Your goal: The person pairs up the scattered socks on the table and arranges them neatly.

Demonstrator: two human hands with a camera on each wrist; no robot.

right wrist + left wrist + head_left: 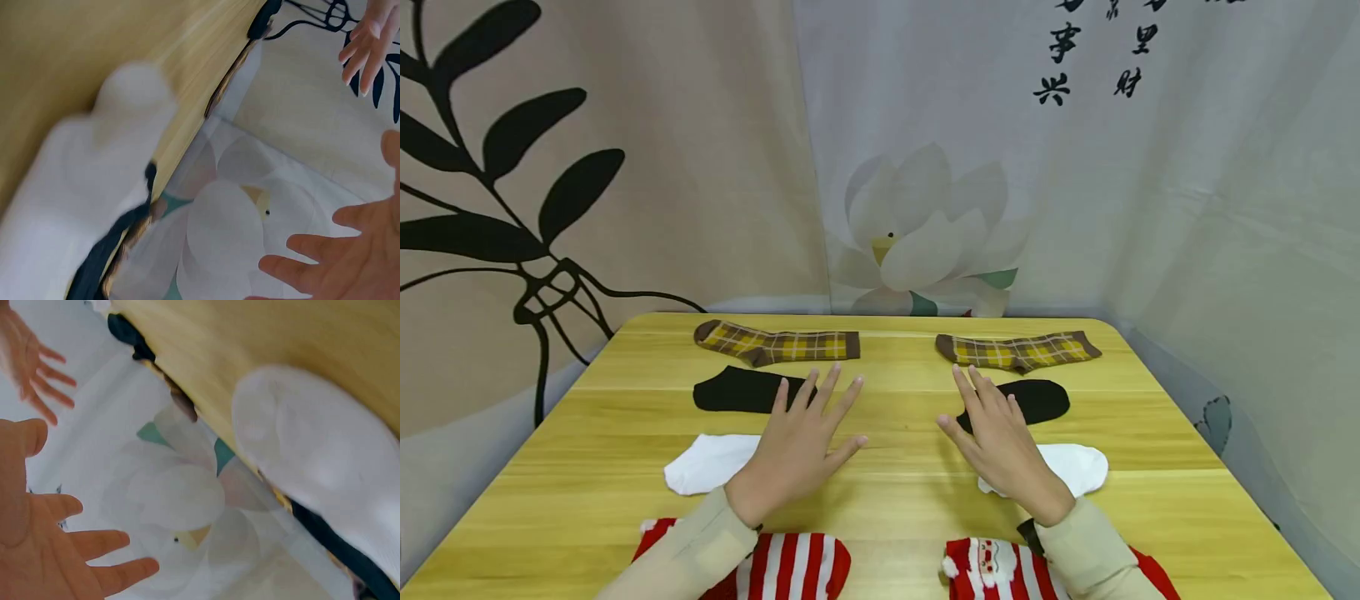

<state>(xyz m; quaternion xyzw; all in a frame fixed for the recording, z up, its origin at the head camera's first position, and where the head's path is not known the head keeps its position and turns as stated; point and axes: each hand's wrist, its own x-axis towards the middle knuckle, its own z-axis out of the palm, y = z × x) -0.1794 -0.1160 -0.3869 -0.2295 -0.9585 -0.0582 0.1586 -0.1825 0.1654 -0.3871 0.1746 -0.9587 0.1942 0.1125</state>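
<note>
My left hand (797,450) has its fingers spread and holds nothing. In the head view it overlaps a black sock (733,390) and a white sock (707,463). Fingers also spread, my right hand (1003,446) covers part of the other black sock (1037,401) and the other white sock (1078,468). Both wrist views show the hands raised off the table, apart from the socks. Below the forearms lie two red-and-white striped socks, the left one (797,567) partly hidden by a sleeve, the right one (992,571) bearing a Santa face.
Along the far side of the wooden table (895,500) lie two brown-and-yellow plaid socks, one at left (790,346) and one at right (1022,352). A printed curtain (925,83) with a flower and black leaves hangs behind the far edge.
</note>
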